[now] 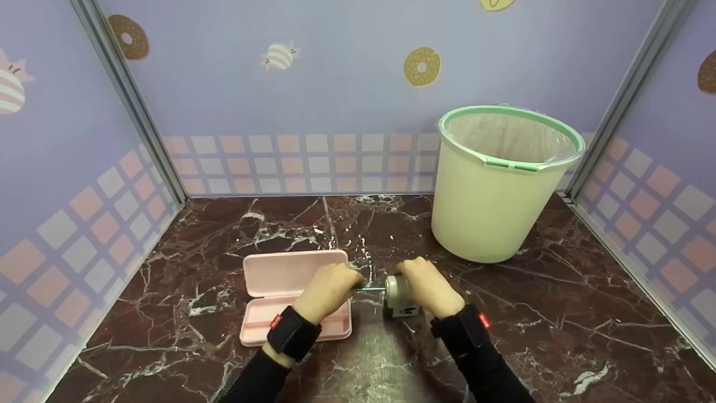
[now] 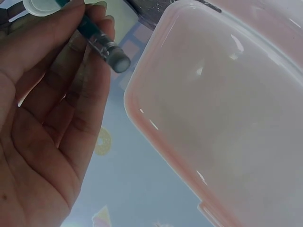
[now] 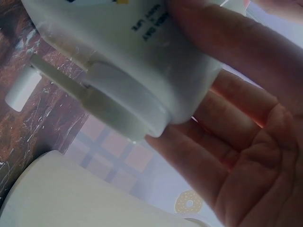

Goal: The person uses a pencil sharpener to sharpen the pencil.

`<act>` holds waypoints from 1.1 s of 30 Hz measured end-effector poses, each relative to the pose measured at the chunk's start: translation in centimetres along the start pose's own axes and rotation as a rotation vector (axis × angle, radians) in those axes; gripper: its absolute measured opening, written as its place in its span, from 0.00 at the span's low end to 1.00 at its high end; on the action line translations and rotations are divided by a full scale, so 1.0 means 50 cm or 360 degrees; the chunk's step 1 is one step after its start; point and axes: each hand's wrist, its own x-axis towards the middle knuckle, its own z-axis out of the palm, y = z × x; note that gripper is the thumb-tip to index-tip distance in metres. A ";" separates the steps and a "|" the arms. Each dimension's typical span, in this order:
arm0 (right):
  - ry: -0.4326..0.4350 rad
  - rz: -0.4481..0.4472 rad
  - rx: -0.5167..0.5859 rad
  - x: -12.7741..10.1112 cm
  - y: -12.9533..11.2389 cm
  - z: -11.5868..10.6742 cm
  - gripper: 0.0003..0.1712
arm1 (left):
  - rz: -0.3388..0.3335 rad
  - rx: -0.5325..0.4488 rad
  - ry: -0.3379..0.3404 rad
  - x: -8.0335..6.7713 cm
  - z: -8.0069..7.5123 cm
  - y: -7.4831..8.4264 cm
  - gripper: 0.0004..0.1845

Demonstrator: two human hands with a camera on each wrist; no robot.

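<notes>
My left hand [image 1: 329, 288] pinches a teal pencil [image 2: 96, 39] between thumb and fingers, its grey eraser end showing in the left wrist view. In the head view the pencil's other end meets the face of a hand-crank pencil sharpener [image 1: 398, 305]; how deep its tip sits is hidden. My right hand [image 1: 433, 288] grips the sharpener's body from the right. Printed lettering and a crank handle [image 3: 59, 80] on the sharpener appear in the right wrist view. A pink pencil case [image 1: 296, 271] lies with its lid raised, partly behind my left hand and forearm.
On the back right stands a pale green waste bin [image 1: 481, 207] with a clear liner and green rim. The dark red marbled tabletop [image 1: 212, 240] is bounded by patterned walls [image 1: 347, 84] at the back and both sides.
</notes>
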 end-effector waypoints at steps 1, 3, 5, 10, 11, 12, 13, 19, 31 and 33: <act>0.0007 -0.0002 -0.0006 0.000 0.000 0.000 0.12 | -0.0002 0.0002 -0.0004 0.000 0.000 0.000 0.09; 0.0021 -0.0007 -0.0010 0.000 -0.001 0.000 0.11 | -0.0008 -0.0002 -0.0011 0.001 0.001 0.001 0.09; 0.0029 -0.0012 -0.0012 0.000 -0.001 0.001 0.10 | -0.0009 -0.0003 -0.0004 0.002 0.002 0.002 0.09; 0.0032 -0.0023 -0.0033 0.000 0.000 0.002 0.09 | -0.0002 0.0017 0.0019 0.004 0.007 0.005 0.09; 0.0030 -0.0023 -0.0035 0.001 0.000 0.002 0.09 | 0.0000 0.0022 0.0023 0.005 0.008 0.006 0.09; 0.0031 -0.0022 -0.0039 0.001 0.000 0.002 0.10 | 0.0005 0.0022 0.0029 0.006 0.010 0.007 0.09; 0.0032 -0.0024 -0.0043 0.001 0.000 0.002 0.10 | 0.0021 0.0021 0.0043 0.006 0.011 0.008 0.09; 0.0023 -0.0009 -0.0038 0.002 -0.001 0.004 0.11 | 0.0130 0.0061 0.0122 0.011 0.020 0.016 0.07; 0.0009 0.0021 -0.0010 0.002 0.002 0.002 0.11 | 0.0112 0.0103 0.0116 0.029 0.028 0.027 0.09; 0.0015 0.0026 -0.0008 0.001 0.003 0.003 0.10 | 0.0123 0.0095 0.0123 0.029 0.030 0.026 0.08</act>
